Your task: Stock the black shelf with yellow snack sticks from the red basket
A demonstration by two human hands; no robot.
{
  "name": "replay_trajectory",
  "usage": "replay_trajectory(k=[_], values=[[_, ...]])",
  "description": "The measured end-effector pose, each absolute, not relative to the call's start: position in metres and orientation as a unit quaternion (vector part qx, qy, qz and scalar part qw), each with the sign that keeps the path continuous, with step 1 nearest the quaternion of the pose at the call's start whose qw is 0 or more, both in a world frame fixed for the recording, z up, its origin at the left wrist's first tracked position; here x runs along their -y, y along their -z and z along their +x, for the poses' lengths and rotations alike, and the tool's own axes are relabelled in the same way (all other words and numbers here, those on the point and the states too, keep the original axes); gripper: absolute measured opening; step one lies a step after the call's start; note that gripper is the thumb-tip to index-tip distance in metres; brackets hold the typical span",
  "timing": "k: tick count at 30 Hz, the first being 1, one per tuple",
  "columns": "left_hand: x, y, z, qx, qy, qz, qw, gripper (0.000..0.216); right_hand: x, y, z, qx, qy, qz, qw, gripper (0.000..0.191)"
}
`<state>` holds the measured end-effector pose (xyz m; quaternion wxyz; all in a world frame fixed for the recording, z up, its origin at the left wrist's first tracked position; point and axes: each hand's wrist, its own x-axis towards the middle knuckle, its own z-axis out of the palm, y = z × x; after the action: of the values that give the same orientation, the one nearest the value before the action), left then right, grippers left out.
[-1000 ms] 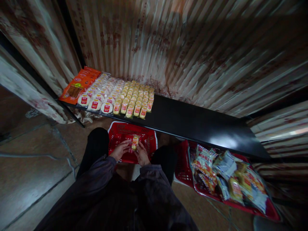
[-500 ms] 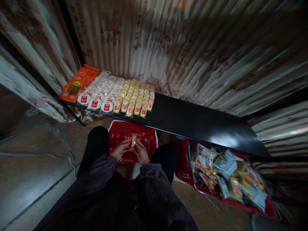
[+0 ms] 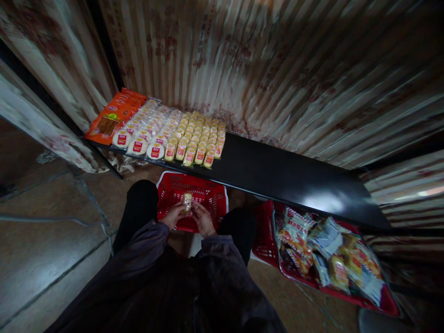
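A small yellow wrapped snack packet (image 3: 187,201) stands upright between my hands over a red plastic basket (image 3: 215,200) on the floor between my knees. My left hand (image 3: 174,214) pinches the packet from the left, fingers closed on it. My right hand (image 3: 203,219) touches the packet's right side with curled fingers. On the black shelf (image 3: 277,173) ahead lie rows of matching yellow packets (image 3: 199,138), round white packets with red labels (image 3: 145,134) and orange packets (image 3: 114,115).
A second red basket (image 3: 267,245) at my right holds several mixed snack bags (image 3: 329,259). Striped curtains hang behind the shelf and at the left. Brown tiled floor spreads to the left. The shelf's right half is bare black surface.
The packet has turned in my hands from label-up to edge-on and then upright, shifting slightly left. The view has tilted a little; the baskets and shelf goods stay in place.
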<state>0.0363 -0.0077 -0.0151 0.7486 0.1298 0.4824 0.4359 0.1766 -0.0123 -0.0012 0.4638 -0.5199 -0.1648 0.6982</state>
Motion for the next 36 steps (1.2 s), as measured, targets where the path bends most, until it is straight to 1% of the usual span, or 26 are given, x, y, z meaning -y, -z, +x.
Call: replay_trajectory(k=[5,12,19,29,32,36], values=[[0.005,0.016,0.037,-0.508,-0.435,0.067,0.741,0.009,0.012,0.000,0.177,0.146,-0.706,-0.511,0.469,0.032],[0.005,0.018,0.037,-0.517,-0.429,0.043,0.739,0.015,0.012,-0.004,0.176,0.160,-0.711,-0.494,0.473,0.034],[0.005,0.018,0.037,-0.528,-0.412,0.032,0.742,0.017,0.013,-0.006,0.175,0.174,-0.714,-0.498,0.461,0.041],[0.005,0.018,0.040,-0.530,-0.405,0.050,0.744,0.029,0.014,0.012,0.173,0.225,-0.663,-0.561,0.443,0.036],[0.007,0.015,0.040,-0.515,-0.402,0.083,0.752,0.039,0.015,0.015,0.170,0.242,-0.652,-0.561,0.448,0.037],[0.009,0.015,0.039,-0.511,-0.395,0.110,0.755,0.048,0.015,0.018,0.169,0.218,-0.641,-0.569,0.466,0.039]])
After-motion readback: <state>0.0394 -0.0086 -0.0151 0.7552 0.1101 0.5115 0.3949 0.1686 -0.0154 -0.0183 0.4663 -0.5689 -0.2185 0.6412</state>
